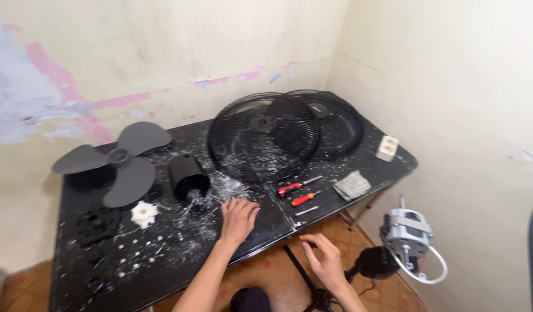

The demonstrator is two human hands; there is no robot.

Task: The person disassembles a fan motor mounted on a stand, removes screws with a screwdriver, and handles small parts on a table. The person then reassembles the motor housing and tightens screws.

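Note:
My left hand [238, 219] rests flat on the black table [113, 271], fingers spread, just right of a black cylindrical motor cover [188, 176]. It holds nothing. My right hand [324, 258] hovers off the table's front edge above the floor, fingers loosely curled and empty. Two red-handled screwdrivers [297, 193] lie on the table between and beyond my hands. A grey three-blade fan propeller [119, 162] lies at the left. A white plastic nut [144, 213] sits near it.
Two black wire fan grilles [263, 138] lean at the back right corner. A folded grey cloth [352, 185] and a white socket block [387, 148] lie at the right. A fan motor on its stand [406, 234] is on the floor, right. Small screws scatter the left tabletop.

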